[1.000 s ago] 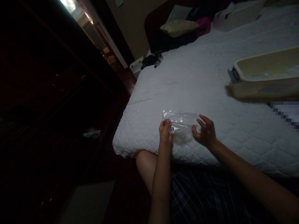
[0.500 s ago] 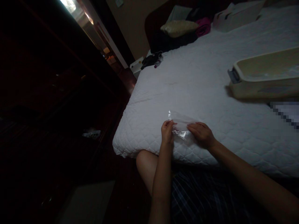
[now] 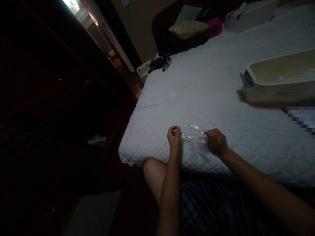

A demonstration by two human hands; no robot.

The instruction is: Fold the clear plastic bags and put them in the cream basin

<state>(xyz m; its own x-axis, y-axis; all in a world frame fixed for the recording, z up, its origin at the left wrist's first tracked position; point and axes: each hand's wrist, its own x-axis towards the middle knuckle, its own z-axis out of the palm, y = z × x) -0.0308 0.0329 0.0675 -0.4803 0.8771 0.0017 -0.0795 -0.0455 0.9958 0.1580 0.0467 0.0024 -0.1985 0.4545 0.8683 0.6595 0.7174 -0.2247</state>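
Note:
A clear plastic bag is stretched between my two hands, just over the near edge of the white quilted bed. My left hand is closed, pinching the bag's left side. Fingers curled, my right hand grips its right side. The lower part of the bag hangs down toward the bed's edge and is hard to make out against the white cover. Whether anything small lies in the bag or in my left fingers, I cannot tell.
On the right of the bed stands a long cream bin with a grey latch. Farther back are a white box, a pale cushion and a rolled magenta cloth. A small plastic packet lies in the dark area at left.
The bag, earlier bunched and slanted, is now pulled taut across the top. My right hand has shifted slightly right and turned into a tighter grip; my left has moved a little left.

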